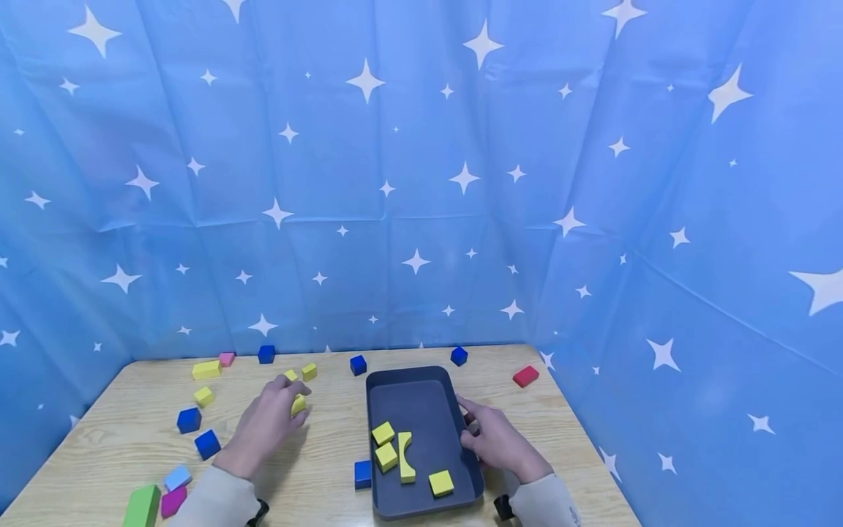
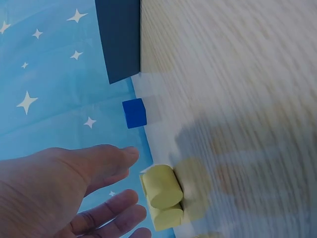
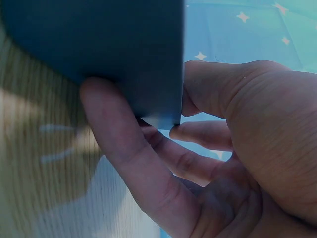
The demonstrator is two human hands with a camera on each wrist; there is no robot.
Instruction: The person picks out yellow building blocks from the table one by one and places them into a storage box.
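Note:
My left hand (image 1: 271,417) reaches over the left part of the table with thumb and fingers apart. Just past its fingertips in the left wrist view are a yellow rounded block (image 2: 164,187) and a second yellow one (image 2: 168,218) against it; a gap shows between hand and blocks. My right hand (image 1: 494,438) grips the right rim of a dark grey tray (image 1: 411,375), thumb at the rim and fingers around the outer wall, as the right wrist view shows. Inside the tray lie two yellow blocks (image 1: 386,457) close together, a yellow arch block (image 1: 405,461) and another yellow block (image 1: 441,483).
Blue cubes (image 1: 189,420) are scattered about, one (image 1: 363,474) beside the tray's left wall. Farther left are a green block (image 1: 141,505), a magenta block (image 1: 174,502) and a light blue block (image 1: 178,477). A red block (image 1: 525,376) lies right. Starry curtains (image 1: 421,146) border the table.

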